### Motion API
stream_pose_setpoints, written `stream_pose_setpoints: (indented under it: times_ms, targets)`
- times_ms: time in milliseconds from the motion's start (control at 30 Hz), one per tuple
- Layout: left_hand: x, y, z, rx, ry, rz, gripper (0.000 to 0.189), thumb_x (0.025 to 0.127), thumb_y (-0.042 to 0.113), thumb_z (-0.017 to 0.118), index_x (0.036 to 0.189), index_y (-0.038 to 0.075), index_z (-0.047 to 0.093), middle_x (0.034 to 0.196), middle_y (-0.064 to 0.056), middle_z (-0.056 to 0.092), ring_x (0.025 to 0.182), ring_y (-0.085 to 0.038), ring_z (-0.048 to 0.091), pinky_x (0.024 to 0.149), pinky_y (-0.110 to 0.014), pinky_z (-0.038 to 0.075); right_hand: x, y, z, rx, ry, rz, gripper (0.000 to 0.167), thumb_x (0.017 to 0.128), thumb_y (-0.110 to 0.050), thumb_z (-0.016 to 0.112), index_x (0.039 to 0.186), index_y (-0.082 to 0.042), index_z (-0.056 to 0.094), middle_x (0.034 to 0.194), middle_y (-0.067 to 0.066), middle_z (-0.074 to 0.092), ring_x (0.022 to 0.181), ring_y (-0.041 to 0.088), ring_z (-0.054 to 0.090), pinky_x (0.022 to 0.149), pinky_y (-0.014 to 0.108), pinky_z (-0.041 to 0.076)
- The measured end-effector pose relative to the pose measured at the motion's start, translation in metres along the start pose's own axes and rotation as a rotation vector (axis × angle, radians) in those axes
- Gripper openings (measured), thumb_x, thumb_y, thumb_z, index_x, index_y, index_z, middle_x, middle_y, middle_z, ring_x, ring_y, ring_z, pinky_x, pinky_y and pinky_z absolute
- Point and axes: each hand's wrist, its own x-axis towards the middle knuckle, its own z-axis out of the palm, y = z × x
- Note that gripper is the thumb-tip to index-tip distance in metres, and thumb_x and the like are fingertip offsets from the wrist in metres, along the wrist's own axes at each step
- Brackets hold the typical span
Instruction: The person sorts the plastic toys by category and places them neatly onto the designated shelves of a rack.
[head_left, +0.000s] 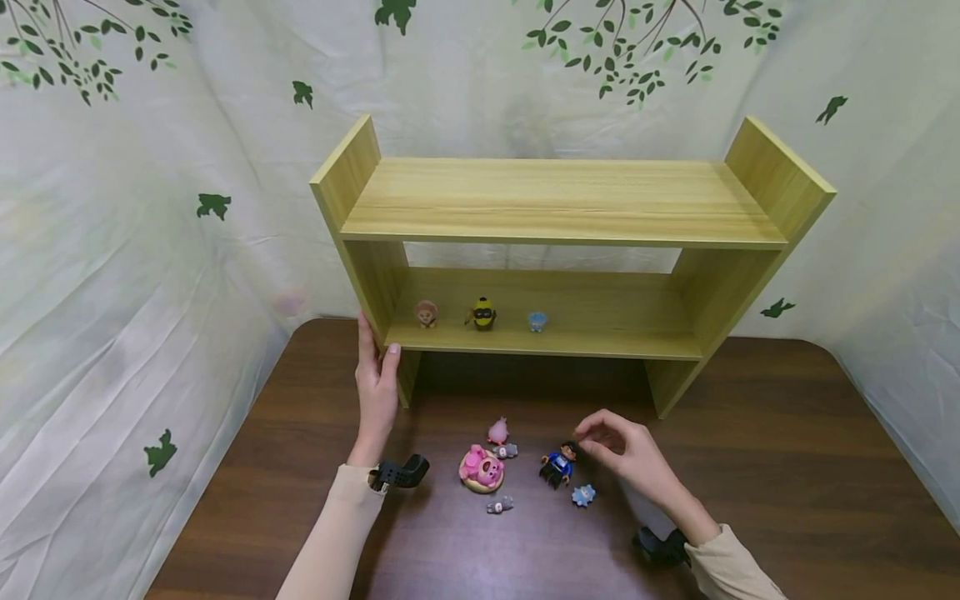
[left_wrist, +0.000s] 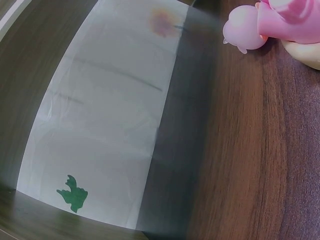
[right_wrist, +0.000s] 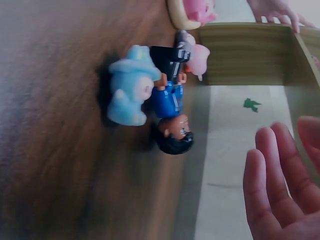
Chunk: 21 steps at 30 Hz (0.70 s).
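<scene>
My left hand [head_left: 377, 392] holds the left side panel of a wooden shelf [head_left: 525, 340], thumb at the front edge and fingers along the outside. My right hand [head_left: 626, 454] hovers by the head of a toy man figure [head_left: 557, 467] in a blue top, which lies on the table. In the right wrist view its fingers are loosely bent, apart from the figure [right_wrist: 170, 102]. Close by is a light blue toy [head_left: 582, 496]. Left of these lie a pink bear toy [head_left: 482, 468] on a round base, a small pink toy [head_left: 498, 431] and two grey toys [head_left: 506, 451].
On the middle shelf board stand a brown-haired figurine [head_left: 427, 313], a yellow and black figure [head_left: 482, 314] and a small blue figurine [head_left: 537, 322]. The shelf stands at the back of the brown table [head_left: 787, 467], before a white cloth [head_left: 247, 142] with leaf prints.
</scene>
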Motion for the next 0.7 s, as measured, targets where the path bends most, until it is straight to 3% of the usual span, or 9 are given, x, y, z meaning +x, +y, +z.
stream_pose_setpoints:
  times_ms: [167, 333, 500, 700]
  targets:
    - [0.0, -0.001, 0.0, 0.003, 0.001, -0.001, 0.061, 0.098, -0.002, 0.043, 0.149, -0.001, 0.01, 0.155, -0.018, 0.022, 0.136, -0.029, 0.029, 0.105, -0.049, 0.026, -0.005, 0.004, 0.001, 0.004, -0.118, 0.024, 0.012, 0.088, -0.002, 0.066, 0.098, -0.008, 0.065, 0.094, 0.01, 0.067, 0.083, 0.016, 0.064, 0.071, 0.031, 0.051]
    - [0.0, -0.001, 0.0, 0.004, 0.001, -0.003, 0.062, 0.099, -0.001, 0.043, 0.151, 0.003, 0.01, 0.155, -0.017, 0.022, 0.136, -0.029, 0.029, 0.105, -0.05, 0.026, -0.01, 0.009, 0.002, 0.028, -0.252, 0.038, 0.014, 0.087, 0.002, 0.065, 0.097, -0.008, 0.064, 0.093, 0.009, 0.068, 0.084, 0.021, 0.063, 0.072, 0.031, 0.051]
    - [-0.001, -0.002, -0.001, 0.007, 0.001, -0.002, 0.062, 0.099, -0.001, 0.043, 0.152, 0.006, 0.011, 0.155, -0.016, 0.023, 0.136, -0.029, 0.03, 0.106, -0.045, 0.027, -0.014, 0.012, 0.003, 0.055, -0.349, 0.06, 0.014, 0.086, 0.004, 0.064, 0.097, -0.004, 0.064, 0.093, 0.01, 0.067, 0.085, 0.026, 0.063, 0.074, 0.031, 0.051]
    - [0.0, -0.001, -0.001, 0.008, 0.002, 0.006, 0.061, 0.099, -0.001, 0.043, 0.15, 0.001, 0.011, 0.155, -0.016, 0.023, 0.136, -0.028, 0.031, 0.105, -0.033, 0.029, -0.016, 0.015, 0.005, 0.023, -0.404, 0.096, 0.015, 0.085, 0.002, 0.065, 0.097, -0.007, 0.064, 0.095, 0.005, 0.066, 0.087, 0.022, 0.062, 0.074, 0.03, 0.05]
